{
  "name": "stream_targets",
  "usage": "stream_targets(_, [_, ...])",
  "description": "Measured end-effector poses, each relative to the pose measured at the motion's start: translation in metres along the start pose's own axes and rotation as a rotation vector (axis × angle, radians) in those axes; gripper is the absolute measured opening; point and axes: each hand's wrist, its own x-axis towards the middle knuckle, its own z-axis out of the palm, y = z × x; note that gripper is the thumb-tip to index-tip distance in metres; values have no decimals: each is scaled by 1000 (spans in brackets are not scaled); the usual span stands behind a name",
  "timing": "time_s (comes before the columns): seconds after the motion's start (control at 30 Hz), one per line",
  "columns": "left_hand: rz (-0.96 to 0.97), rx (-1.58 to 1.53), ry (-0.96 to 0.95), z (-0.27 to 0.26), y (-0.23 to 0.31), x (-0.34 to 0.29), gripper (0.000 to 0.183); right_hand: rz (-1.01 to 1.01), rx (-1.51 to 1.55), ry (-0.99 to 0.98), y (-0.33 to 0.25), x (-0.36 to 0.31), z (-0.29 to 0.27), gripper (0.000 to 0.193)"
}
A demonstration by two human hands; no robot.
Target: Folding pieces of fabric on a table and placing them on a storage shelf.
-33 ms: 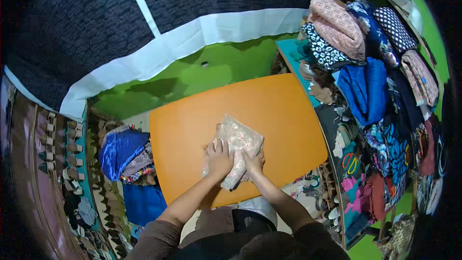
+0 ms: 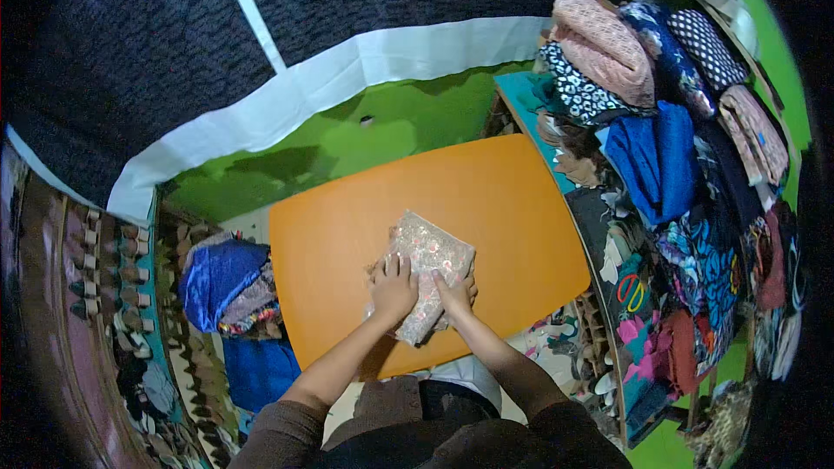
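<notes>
A folded piece of pale beige cloth with small reddish flowers (image 2: 430, 245) lies at a slant on the orange table (image 2: 347, 208). My left hand (image 2: 394, 288) rests on its left side, fingers stretched forward and thumb toward the middle. At the cloth's right edge, my right hand (image 2: 454, 293) has its thumb on top and its fingers around the side, gripping the fold. The underside of the cloth is hidden, as are the tips of some right fingers.
Folded fabrics, among them a blue one (image 2: 656, 161) and a pink one (image 2: 605, 43), are heaped on the right shelf. Scissors with red and yellow handles (image 2: 632, 293) lie there too. Left of the table sits a bundle with shiny blue cloth (image 2: 221, 282). Shoes (image 2: 135, 269) line the far left.
</notes>
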Motion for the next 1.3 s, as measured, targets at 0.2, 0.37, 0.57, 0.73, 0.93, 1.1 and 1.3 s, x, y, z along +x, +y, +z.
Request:
stream_targets(0.2, [73, -458, -363, -25, -43, 26, 52, -29, 112, -65, 7, 14, 1, 86])
stream_targets(0.37, [-72, -354, 51, -1, -24, 7, 66, -57, 551, -72, 41, 32, -12, 58])
stream_targets(0.57, [-130, -557, -298, -18, -3, -3, 68, -55, 710, -235, 51, 27, -55, 45])
stream_targets(0.73, [-162, -942, -773, -3, 14, -3, 65, 29, 846, -286, 84, 25, -89, 49])
stream_targets(0.93, [-101, -1312, -632, 33, 91, -27, 60, -120, 799, -174, 100, 2, -181, 45])
stream_targets(1.1, [40, -1427, -833, 32, 187, -40, 67, -77, 744, 76, 123, -9, -287, 53])
stream_targets(1.3, [284, -1259, -990, 24, 290, -57, 68, -108, 669, 205, 185, -20, -384, 85])
